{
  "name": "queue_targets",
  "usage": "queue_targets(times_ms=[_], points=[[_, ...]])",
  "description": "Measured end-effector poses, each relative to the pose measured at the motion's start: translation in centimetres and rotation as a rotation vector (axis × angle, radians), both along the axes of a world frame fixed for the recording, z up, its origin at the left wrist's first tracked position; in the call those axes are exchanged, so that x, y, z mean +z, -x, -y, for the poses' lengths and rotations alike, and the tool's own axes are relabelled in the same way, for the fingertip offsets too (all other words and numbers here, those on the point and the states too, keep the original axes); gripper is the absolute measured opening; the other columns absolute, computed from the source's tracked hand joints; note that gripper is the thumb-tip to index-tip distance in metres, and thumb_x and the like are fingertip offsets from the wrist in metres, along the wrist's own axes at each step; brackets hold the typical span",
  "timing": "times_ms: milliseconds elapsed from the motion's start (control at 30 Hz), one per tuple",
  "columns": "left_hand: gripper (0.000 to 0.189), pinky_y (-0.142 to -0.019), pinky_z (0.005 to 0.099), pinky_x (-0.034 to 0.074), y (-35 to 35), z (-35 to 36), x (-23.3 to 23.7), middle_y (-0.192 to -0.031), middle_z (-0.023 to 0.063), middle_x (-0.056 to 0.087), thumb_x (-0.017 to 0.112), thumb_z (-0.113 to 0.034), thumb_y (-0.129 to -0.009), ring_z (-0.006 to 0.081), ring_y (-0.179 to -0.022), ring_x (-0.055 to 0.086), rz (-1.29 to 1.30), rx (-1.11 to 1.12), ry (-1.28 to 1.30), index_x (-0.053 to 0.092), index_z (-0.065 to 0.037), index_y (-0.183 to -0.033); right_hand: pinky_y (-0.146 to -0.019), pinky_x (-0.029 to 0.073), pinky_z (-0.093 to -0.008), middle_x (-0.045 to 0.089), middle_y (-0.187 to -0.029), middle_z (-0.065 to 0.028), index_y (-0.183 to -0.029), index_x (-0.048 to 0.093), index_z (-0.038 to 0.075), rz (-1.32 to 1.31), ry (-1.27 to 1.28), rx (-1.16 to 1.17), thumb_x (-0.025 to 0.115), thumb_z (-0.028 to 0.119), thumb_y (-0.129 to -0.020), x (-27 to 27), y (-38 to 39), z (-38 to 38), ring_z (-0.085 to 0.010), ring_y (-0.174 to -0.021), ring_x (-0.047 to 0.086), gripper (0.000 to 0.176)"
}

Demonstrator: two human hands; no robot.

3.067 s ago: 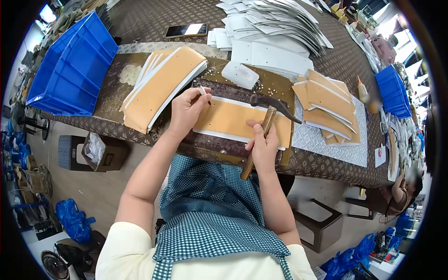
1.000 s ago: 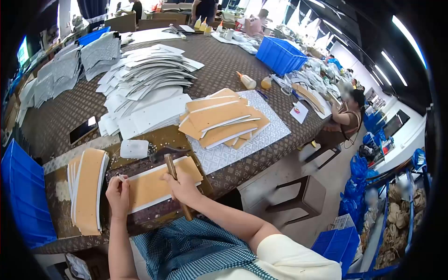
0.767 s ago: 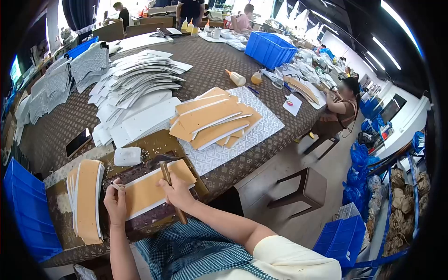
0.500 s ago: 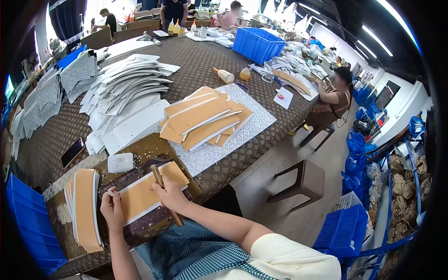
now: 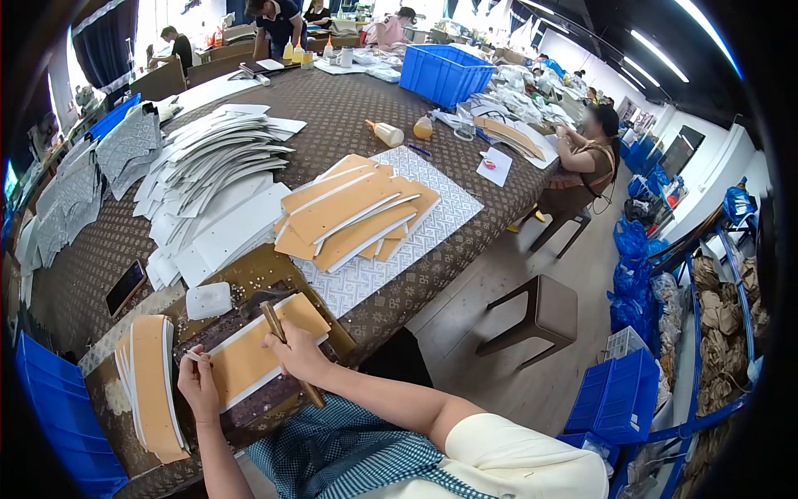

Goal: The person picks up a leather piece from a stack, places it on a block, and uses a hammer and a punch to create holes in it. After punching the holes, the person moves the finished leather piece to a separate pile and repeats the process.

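Observation:
My right hand (image 5: 299, 353) is wrapped round the wooden handle of a hammer (image 5: 313, 393), its dark head resting low over the work at the far end. Between the fingertips of my left hand (image 5: 198, 389) is a thin pale rod (image 5: 194, 356), too small to name surely. Under both hands lies a tan panel with white edges (image 5: 241, 370), on a dark, worn block (image 5: 249, 409). Left of my left hand stands a curved stack of similar tan panels (image 5: 154, 387). Beyond the block sits a white lump (image 5: 209, 301) with small bits scattered round it.
More tan panels (image 5: 349, 212) lie on a patterned white sheet (image 5: 449, 200). White sheets (image 5: 220, 183) are piled behind, near a phone (image 5: 125, 289). A blue crate (image 5: 445, 76) and glue bottles (image 5: 386, 133) stand farther back. A stool (image 5: 549, 312) and a seated co-worker (image 5: 590, 158) are at right.
The view has shifted slightly, while both hands keep their holds over the panel. At the far side, a standing person in dark clothes has bent over the table.

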State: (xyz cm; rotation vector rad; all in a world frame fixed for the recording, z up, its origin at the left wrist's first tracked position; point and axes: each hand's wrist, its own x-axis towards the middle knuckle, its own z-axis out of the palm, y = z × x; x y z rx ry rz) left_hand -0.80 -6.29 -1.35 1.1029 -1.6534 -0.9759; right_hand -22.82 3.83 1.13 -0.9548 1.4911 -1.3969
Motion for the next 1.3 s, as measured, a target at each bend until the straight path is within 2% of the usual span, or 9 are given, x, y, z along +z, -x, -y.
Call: queue_targets(times_ms=[233,533,800,933,1033,1067,1133,1200,1300], points=[[0.02,-0.072,0.023,0.048,-0.1,0.1,-0.1,-0.095,0.0031,0.065,0.057,-0.013,-0.101,0.0077,-0.08,0.058,0.012,-0.008,-0.009,0.064,0.003,-0.111,-0.045,0.05,-0.0298,0.07,-0.09,-0.0119,-0.102,0.051,-0.003,-0.011,-0.023,0.02,0.055,0.021,-0.1,0.3,0.1,0.0,-0.0148,-0.047,0.06,0.024],[0.026,-0.076,0.0213,0.047,0.0,-0.3,0.8,-0.097,0.002,0.063,0.054,-0.01,-0.102,0.0071,-0.084,0.056,-0.042,-0.067,-0.006,0.059,0.003,-0.124,-0.046,0.05,-0.03,0.07,-0.091,-0.0123,-0.099,0.049,-0.002,-0.008,-0.02,0.025,0.055,0.02,-0.1,0.3,0.2,0.0,-0.0151,-0.047,0.06,0.023],[0.014,-0.076,0.0229,0.049,-0.5,0.2,-0.3,-0.091,0.002,0.064,0.055,-0.008,-0.101,0.0077,-0.083,0.059,-0.011,-0.03,0.003,0.062,0.002,-0.109,-0.046,0.05,-0.0298,0.068,-0.089,-0.0115,-0.1,0.05,-0.002,0.008,-0.008,0.014,0.055,0.019,-0.1,0.4,0.1,-0.1,-0.0147,-0.048,0.06,0.022],[0.011,-0.073,0.0227,0.049,-0.1,0.1,0.2,-0.087,0.0017,0.064,0.057,-0.007,-0.099,0.0076,-0.079,0.059,0.016,0.029,0.031,0.063,0.002,-0.102,-0.043,0.049,-0.0333,0.063,-0.072,-0.0103,-0.093,0.051,0.0,0.001,0.046,-0.033,0.057,0.021,-0.098,0.0,-0.1,0.2,-0.0176,-0.045,0.059,0.022],[0.01,-0.073,0.0244,0.05,0.1,0.2,0.1,-0.091,0.0057,0.066,0.065,-0.005,-0.094,0.0098,-0.08,0.061,-0.092,0.066,-0.065,0.062,0.001,-0.087,-0.044,0.048,-0.0341,0.056,-0.059,-0.0084,-0.093,0.052,0.0,-0.044,-0.026,-0.019,0.059,0.023,-0.096,0.3,0.1,0.0,-0.0183,-0.045,0.059,0.025],[0.014,-0.068,0.0241,0.048,0.4,-0.3,1.1,-0.084,0.0046,0.066,0.068,-0.006,-0.092,0.0083,-0.074,0.058,0.01,0.128,0.017,0.06,0.001,-0.082,-0.044,0.048,-0.0334,0.059,-0.063,-0.0085,-0.096,0.053,-0.001,-0.136,-0.039,-0.037,0.059,0.021,-0.097,-0.6,0.1,0.2,-0.0169,-0.046,0.059,0.023],[0.022,-0.059,0.0245,0.043,-0.2,0.1,1.1,-0.067,0.001,0.06,0.074,-0.009,-0.086,0.0063,-0.063,0.053,0.058,0.281,0.023,0.057,-0.001,-0.074,-0.043,0.047,-0.0289,0.068,-0.078,-0.0099,-0.099,0.055,0.0,0.018,-0.076,-0.015,0.057,0.017,-0.099,0.3,0.0,0.2,-0.0129,-0.046,0.056,0.017],[0.023,-0.058,0.0242,0.043,0.2,-0.2,2.1,-0.066,-0.001,0.057,0.076,-0.01,-0.085,0.0056,-0.063,0.051,-0.097,0.286,0.015,0.058,-0.002,-0.073,-0.043,0.046,-0.0272,0.071,-0.089,-0.0114,-0.105,0.052,0.0,0.027,-0.032,0.01,0.055,0.016,-0.1,0.3,0.2,0.4,-0.0117,-0.046,0.055,0.017],[0.014,-0.068,0.0213,0.048,-0.7,-1.3,2.0,-0.082,-0.0021,0.067,0.072,-0.011,-0.091,0.0042,-0.075,0.058,-0.25,0.229,-0.084,0.069,0.002,-0.096,-0.043,0.045,-0.0259,0.071,-0.093,-0.0163,-0.104,0.05,-0.002,0.02,-0.016,0.024,0.054,0.019,-0.101,0.2,0.2,0.5,-0.0119,-0.045,0.055,0.022]])
